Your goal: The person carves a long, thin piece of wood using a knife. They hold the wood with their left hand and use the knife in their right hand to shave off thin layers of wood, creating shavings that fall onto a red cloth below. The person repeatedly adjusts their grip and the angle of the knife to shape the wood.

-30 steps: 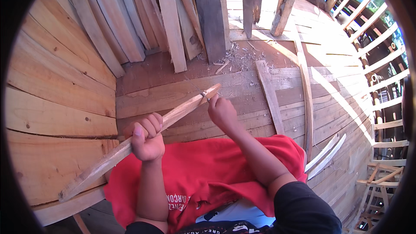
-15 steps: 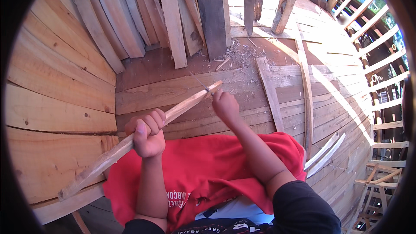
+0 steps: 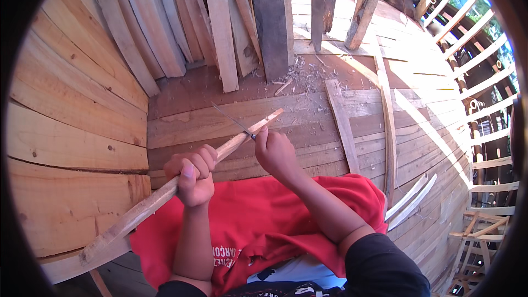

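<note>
White upside-down lettering (image 3: 224, 261) on the red cloth (image 3: 308, 203), toward seven o'clock. Laid from eight o'clock to just past centre, a long, pale wooden stick (image 3: 231, 147), slimmer at the far tip. Clasped at eight in the closed left hand (image 3: 192, 173); crossed by a thin knife (image 3: 234, 120), angled toward ten, pinched in the curled right hand (image 3: 275, 151) toward five.

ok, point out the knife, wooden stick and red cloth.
Knife (image 3: 231, 119): head view, middle of the blade.
Wooden stick (image 3: 231, 146): head view, upper half of the shaft.
Red cloth (image 3: 261, 206): head view, middle of the fabric.
</note>
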Motion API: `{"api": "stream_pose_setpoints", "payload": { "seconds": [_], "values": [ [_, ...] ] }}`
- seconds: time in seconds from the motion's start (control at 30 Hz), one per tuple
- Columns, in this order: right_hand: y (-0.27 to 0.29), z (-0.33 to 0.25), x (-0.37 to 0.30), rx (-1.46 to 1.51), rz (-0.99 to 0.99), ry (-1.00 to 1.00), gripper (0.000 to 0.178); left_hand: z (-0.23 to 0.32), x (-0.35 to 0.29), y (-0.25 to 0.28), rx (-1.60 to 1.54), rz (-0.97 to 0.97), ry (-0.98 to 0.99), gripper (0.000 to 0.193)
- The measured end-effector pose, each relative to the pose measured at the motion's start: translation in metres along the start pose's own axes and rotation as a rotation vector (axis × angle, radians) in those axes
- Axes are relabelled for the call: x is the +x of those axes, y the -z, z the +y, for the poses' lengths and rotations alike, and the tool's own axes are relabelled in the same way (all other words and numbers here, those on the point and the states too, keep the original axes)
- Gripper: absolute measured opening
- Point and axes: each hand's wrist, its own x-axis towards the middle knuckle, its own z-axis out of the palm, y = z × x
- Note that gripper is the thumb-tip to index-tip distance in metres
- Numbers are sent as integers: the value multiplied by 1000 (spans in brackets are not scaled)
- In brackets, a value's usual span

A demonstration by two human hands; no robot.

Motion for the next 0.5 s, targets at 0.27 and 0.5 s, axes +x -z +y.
{"api": "stream_pose_setpoints", "payload": {
  "seconds": [0.27,0.5],
  "values": [
    [16,-10,-1,-52,5,-30,55,1,1,-6,23,-41,-7,41],
    [6,20,26,-100,88,-65,58,0,5,-5,15,3,0,40]
  ]
}}
